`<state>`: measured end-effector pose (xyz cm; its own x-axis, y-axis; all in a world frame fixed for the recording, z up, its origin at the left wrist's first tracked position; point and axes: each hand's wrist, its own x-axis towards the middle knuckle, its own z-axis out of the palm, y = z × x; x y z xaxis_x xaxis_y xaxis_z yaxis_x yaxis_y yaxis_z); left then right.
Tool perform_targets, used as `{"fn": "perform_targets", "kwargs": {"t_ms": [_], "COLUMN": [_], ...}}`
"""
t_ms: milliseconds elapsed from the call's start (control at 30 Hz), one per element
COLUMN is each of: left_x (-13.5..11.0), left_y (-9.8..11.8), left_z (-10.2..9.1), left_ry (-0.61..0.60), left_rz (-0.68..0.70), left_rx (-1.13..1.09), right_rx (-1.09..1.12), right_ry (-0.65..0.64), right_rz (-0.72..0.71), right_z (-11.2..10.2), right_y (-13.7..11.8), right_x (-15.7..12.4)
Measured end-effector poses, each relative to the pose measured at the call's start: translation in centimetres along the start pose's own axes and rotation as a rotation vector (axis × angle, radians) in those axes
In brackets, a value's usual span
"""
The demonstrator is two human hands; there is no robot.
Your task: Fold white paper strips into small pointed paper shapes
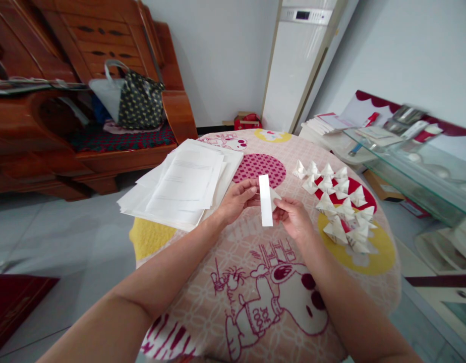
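Both my hands hold a narrow folded strip of white paper upright above the table. My left hand pinches its left edge near the top. My right hand grips the strip's right side, where a folded corner sticks out. A loose stack of white paper sheets lies just left of my left hand. Several small folded white paper shapes stand grouped to the right of my right hand.
The round table wears a pink cartoon-dog cloth. A wooden bench with a dotted bag stands at the back left. A tall white air conditioner is behind. A glass shelf with papers and boxes runs along the right.
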<state>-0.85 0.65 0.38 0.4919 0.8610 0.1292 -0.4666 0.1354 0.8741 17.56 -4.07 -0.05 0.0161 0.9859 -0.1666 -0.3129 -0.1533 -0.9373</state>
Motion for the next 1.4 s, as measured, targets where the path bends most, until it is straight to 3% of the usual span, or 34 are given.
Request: {"fn": "perform_targets", "kwargs": {"t_ms": [300,1033,1400], "left_x": [0.0,0.1,-0.1], "left_y": [-0.1,-0.1,0.0], "left_z": [-0.1,0.0,0.2], "left_ry": [0.030,0.070,0.096], "left_rz": [-0.041,-0.042,-0.009], "left_rx": [0.005,0.057,0.158], "right_rx": [0.034,0.020,-0.097], "right_ry": [-0.126,-0.106,0.013], "right_rz": [0.082,0.103,0.010], "right_z": [-1.2,-1.4,-0.1], "right_y": [0.8,0.8,-0.1], "right_x": [0.9,0.9,-0.2]}}
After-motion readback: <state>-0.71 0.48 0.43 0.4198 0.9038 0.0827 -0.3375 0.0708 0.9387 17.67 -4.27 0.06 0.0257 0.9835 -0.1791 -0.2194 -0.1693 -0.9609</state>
